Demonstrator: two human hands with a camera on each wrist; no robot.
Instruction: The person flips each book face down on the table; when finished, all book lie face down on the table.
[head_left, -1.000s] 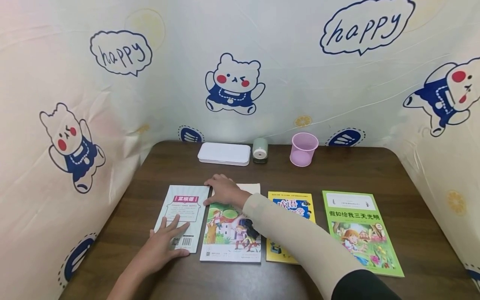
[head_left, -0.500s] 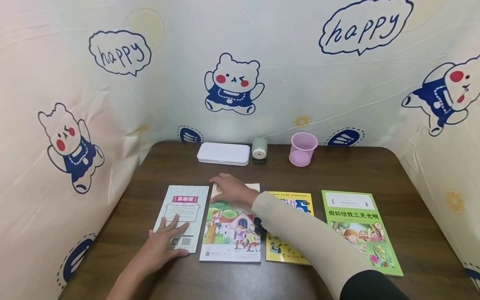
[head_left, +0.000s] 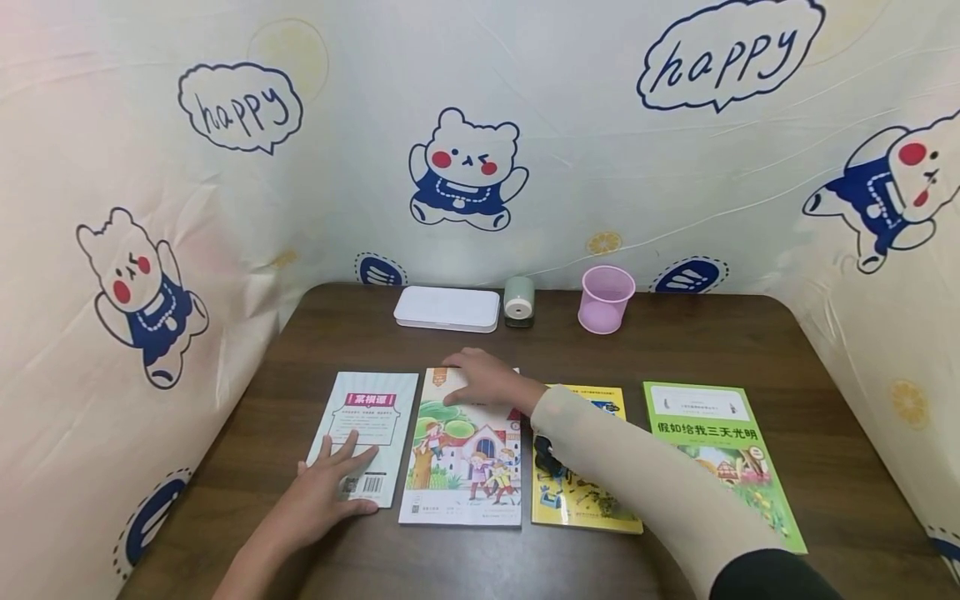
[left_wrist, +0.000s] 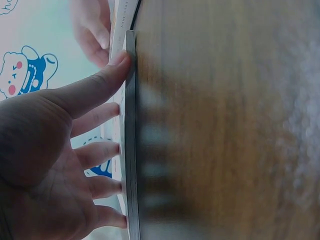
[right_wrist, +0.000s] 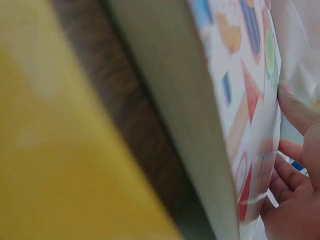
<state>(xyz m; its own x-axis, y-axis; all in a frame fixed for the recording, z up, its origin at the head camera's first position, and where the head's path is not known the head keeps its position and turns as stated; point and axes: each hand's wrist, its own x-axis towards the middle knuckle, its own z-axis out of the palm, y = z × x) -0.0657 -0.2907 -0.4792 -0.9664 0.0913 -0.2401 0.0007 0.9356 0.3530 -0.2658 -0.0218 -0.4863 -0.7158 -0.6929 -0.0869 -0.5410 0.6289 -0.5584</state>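
In the head view, a light blue book (head_left: 378, 392) lies at the left of a row of books. My left hand (head_left: 322, 492) rests on its lower part with fingers spread and straight; the left wrist view shows the thumb (left_wrist: 112, 72) at the book's near edge (left_wrist: 131, 150). Beside it lies an illustrated book (head_left: 465, 467) with children and a house on its cover. My right hand (head_left: 487, 379) is over the top end of that book, fingers loosely bent. In the right wrist view the thumb (right_wrist: 297, 110) touches the cover (right_wrist: 240, 105) and the other fingers show past it.
A yellow book (head_left: 577, 508) lies partly under my right sleeve (head_left: 637, 475), and a green book (head_left: 735, 429) is at the far right. Along the table's back stand a white case (head_left: 447, 308), a small green-and-white pencil sharpener (head_left: 519, 300) and a pink cup (head_left: 606, 300).
My right hand has slid rightward along the top of the illustrated book, away from the light blue book's corner, and more of the cover shows. My left hand has stayed in place.
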